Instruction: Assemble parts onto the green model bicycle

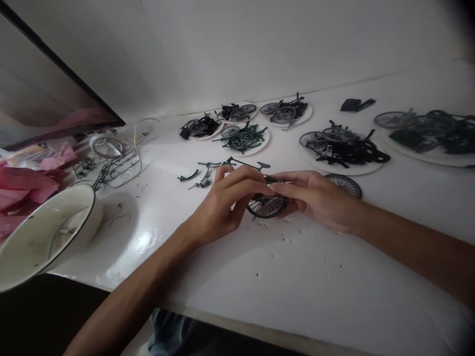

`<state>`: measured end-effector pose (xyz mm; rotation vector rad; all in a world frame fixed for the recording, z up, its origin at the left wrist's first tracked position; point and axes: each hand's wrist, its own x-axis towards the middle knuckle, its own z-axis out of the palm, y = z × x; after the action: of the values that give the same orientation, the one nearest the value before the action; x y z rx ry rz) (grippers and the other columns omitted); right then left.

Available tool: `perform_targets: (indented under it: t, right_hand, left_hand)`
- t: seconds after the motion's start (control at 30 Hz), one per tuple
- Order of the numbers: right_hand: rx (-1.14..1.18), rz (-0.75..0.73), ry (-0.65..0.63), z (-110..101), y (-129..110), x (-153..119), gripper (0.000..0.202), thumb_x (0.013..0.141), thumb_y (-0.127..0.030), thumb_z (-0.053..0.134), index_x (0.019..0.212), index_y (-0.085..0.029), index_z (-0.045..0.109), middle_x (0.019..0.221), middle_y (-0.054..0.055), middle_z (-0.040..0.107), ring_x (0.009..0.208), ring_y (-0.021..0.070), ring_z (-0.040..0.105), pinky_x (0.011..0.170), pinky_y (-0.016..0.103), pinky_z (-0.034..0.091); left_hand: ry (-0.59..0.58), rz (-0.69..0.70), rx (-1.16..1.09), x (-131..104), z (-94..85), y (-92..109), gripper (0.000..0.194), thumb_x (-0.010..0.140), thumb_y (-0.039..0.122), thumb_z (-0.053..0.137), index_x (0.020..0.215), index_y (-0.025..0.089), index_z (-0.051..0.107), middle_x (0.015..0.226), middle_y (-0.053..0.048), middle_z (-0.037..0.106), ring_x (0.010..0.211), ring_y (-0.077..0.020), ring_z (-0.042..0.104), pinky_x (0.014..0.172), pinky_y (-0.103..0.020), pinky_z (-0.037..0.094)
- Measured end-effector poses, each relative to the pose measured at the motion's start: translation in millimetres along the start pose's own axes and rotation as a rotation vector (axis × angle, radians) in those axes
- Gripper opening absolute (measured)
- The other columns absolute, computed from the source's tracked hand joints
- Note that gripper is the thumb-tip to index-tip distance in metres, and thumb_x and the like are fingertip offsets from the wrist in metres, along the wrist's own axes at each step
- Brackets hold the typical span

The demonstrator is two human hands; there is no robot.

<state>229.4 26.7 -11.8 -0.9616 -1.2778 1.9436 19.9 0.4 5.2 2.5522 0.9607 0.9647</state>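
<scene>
Both hands meet at the middle of the white table [222, 272] around a small model bicycle with a green frame [247, 164] and a dark spoked wheel [267, 206]. My left hand [233, 200] has its fingers bent over the wheel's upper left side. From the right, my right hand [311, 198] pinches the bicycle near the wheel, thumb in front. Fingers hide the rear part of the frame. A loose wheel [344, 185] lies just behind my right hand. Small green parts [200, 179] lie behind and left of my left hand.
Several white plates [265, 143] along the back hold dark and green bicycle parts. A black piece [356, 105] lies near the wall. At the left are a cream bowl [70, 222], wire racks [118, 168] and pink plastic [29, 185]. Tiny bits dot the tabletop in front of the hands.
</scene>
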Motion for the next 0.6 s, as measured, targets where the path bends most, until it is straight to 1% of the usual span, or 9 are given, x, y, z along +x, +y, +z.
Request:
perform_targets:
  t: [0.07,0.13,0.2,0.3,0.37,0.43,0.47,0.53,0.6]
  right_hand:
    - [-0.004,-0.003,-0.006,0.9,-0.7,0.0,0.026,0.087,-0.034,0.070,0.109,-0.020,0.072,0.107,0.008,0.074,0.091,0.0214,0.073,0.075,0.031,0.063]
    - [-0.008,-0.006,-0.011,1.4,-1.1,0.2,0.028,0.087,-0.034,0.070,0.110,-0.019,0.072,0.109,0.009,0.074,0.090,0.0215,0.073,0.075,0.030,0.063]
    - [0.012,-0.005,-0.008,1.5,-0.6,0.6,0.029,0.087,-0.034,0.071,0.112,-0.019,0.072,0.109,0.009,0.074,0.091,0.0222,0.073,0.076,0.032,0.063]
    - [0.060,-0.001,0.004,1.5,0.9,1.2,0.029,0.086,-0.032,0.073,0.110,-0.018,0.072,0.102,0.009,0.075,0.090,0.0225,0.073,0.078,0.036,0.064]
    - [0.057,-0.002,0.007,1.4,1.5,1.3,0.028,0.085,-0.032,0.074,0.109,-0.019,0.072,0.098,0.008,0.076,0.086,0.0216,0.074,0.077,0.035,0.064]
    - [0.027,-0.005,0.006,1.3,1.5,1.2,0.027,0.086,-0.032,0.073,0.109,-0.019,0.072,0.101,0.008,0.076,0.085,0.0211,0.074,0.075,0.033,0.064]
    - [0.015,-0.005,0.005,1.1,1.4,1.1,0.027,0.086,-0.033,0.072,0.110,-0.019,0.072,0.104,0.009,0.075,0.087,0.0212,0.074,0.075,0.032,0.064]
    - [0.020,-0.006,0.010,0.5,1.5,1.3,0.027,0.086,-0.033,0.072,0.109,-0.019,0.072,0.108,0.009,0.074,0.090,0.0222,0.074,0.076,0.033,0.064]
    - [0.045,0.000,0.011,-0.1,1.9,1.9,0.027,0.086,-0.033,0.073,0.110,-0.019,0.072,0.107,0.009,0.075,0.092,0.0233,0.073,0.078,0.036,0.064]
  left_hand:
    - [0.014,0.031,-0.013,0.3,-1.1,-2.6,0.017,0.094,0.018,0.061,0.110,0.022,0.062,0.109,-0.006,0.066,0.106,-0.0196,0.060,0.090,-0.036,0.041]
    - [0.021,0.069,0.014,0.6,-1.2,-4.8,0.020,0.091,0.023,0.066,0.111,0.021,0.062,0.107,-0.006,0.066,0.104,-0.0198,0.061,0.090,-0.035,0.042]
    - [0.013,0.084,0.038,0.4,-1.9,-6.5,0.018,0.094,0.019,0.062,0.111,0.021,0.062,0.107,-0.006,0.066,0.104,-0.0184,0.061,0.089,-0.035,0.042]
    - [0.018,0.053,-0.012,-0.5,-5.1,-8.4,0.017,0.096,0.012,0.054,0.108,0.020,0.063,0.107,-0.007,0.065,0.103,-0.0171,0.061,0.087,-0.033,0.047]
    - [0.035,0.037,-0.053,-0.7,-5.6,-9.0,0.012,0.094,0.018,0.060,0.105,0.019,0.063,0.107,-0.008,0.065,0.101,-0.0180,0.061,0.085,-0.033,0.050]
    - [0.038,0.054,-0.046,-0.3,-3.8,-9.4,0.018,0.090,0.025,0.068,0.106,0.019,0.063,0.105,-0.008,0.066,0.100,-0.0188,0.062,0.086,-0.035,0.050]
    - [0.036,0.070,-0.029,0.0,-2.4,-9.7,0.020,0.089,0.026,0.069,0.107,0.019,0.063,0.104,-0.007,0.066,0.100,-0.0187,0.062,0.087,-0.036,0.050]
    - [0.030,0.093,-0.006,0.6,-0.7,-10.9,0.017,0.092,0.022,0.064,0.109,0.020,0.063,0.103,-0.006,0.067,0.100,-0.0175,0.062,0.089,-0.035,0.049]
    - [0.024,0.082,-0.018,0.8,-1.5,-12.6,0.015,0.097,0.016,0.055,0.109,0.019,0.063,0.104,-0.007,0.066,0.100,-0.0160,0.062,0.087,-0.033,0.051]
